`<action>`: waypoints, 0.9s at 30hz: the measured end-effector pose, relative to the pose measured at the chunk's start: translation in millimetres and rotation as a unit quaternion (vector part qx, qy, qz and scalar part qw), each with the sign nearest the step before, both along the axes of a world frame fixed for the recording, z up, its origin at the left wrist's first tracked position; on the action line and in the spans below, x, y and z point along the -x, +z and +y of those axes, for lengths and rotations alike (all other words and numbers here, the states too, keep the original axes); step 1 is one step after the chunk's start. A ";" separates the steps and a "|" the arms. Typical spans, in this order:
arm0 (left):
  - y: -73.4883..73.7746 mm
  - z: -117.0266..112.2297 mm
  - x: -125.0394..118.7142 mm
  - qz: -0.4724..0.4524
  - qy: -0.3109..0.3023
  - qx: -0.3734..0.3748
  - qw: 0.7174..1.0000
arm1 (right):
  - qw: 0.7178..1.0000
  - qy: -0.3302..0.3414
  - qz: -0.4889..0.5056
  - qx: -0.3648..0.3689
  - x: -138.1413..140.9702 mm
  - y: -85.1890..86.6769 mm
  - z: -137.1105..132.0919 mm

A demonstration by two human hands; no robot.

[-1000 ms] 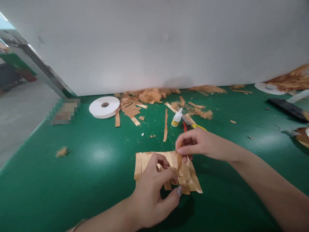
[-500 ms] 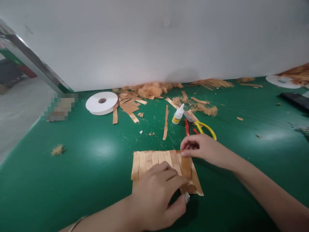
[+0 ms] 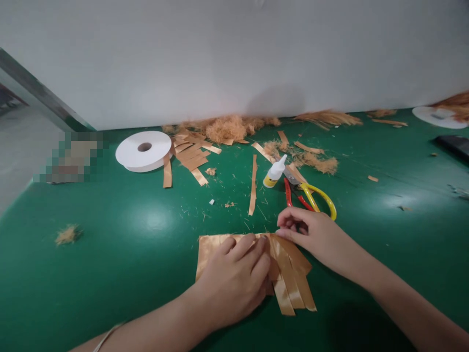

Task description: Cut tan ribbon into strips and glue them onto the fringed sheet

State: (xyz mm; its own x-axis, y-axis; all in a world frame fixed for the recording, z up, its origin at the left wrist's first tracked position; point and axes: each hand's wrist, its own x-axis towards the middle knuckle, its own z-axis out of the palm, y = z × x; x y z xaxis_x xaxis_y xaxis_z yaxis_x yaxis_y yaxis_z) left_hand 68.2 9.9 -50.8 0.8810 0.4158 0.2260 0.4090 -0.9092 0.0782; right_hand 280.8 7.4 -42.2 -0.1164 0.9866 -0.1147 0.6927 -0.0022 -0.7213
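Note:
A panel of gold satin ribbon strips [image 3: 291, 276] lies on the green table, its loose ends fanned out at the right. My left hand [image 3: 234, 278] rests over the panel's middle, fingers bent and pressed together on strips near the top edge. Its thumb is hidden. At the upper right corner, my right hand [image 3: 311, 234] pinches the end of a ribbon strip between thumb and forefinger. Just behind that hand lie scissors with yellow handles [image 3: 322, 198] and a red-handled tool [image 3: 288, 192]. A small white glue bottle [image 3: 274, 172] stands tilted beside them.
A white ribbon roll [image 3: 128, 149] sits at the back left, next to a pile of cut ribbon pieces [image 3: 192, 156]. Frayed fibres [image 3: 229, 128] lie along the white wall. One loose strip [image 3: 252, 186] lies behind the panel. A dark object [image 3: 454, 146] is at the far right.
My left fingers have moved up to the panel's top edge and closed in. The strips at the right have spread outward. My right hand stays near the corner; the view has shifted slightly.

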 end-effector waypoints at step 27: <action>29.0 -19.2 -5.5 -0.247 0.078 0.638 0.726 | 0.935 -0.164 0.315 -0.008 17.3 10.2 -21.1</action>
State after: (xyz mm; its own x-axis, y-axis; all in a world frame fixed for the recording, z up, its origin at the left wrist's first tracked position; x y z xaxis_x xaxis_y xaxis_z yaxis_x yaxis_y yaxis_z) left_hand 73.7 -9.3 -21.9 0.7437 0.6497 -0.1575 0.1347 0.0852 0.9872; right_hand 263.5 -13.7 -32.0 0.1534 0.9819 -0.1108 0.0942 -0.1261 -0.9875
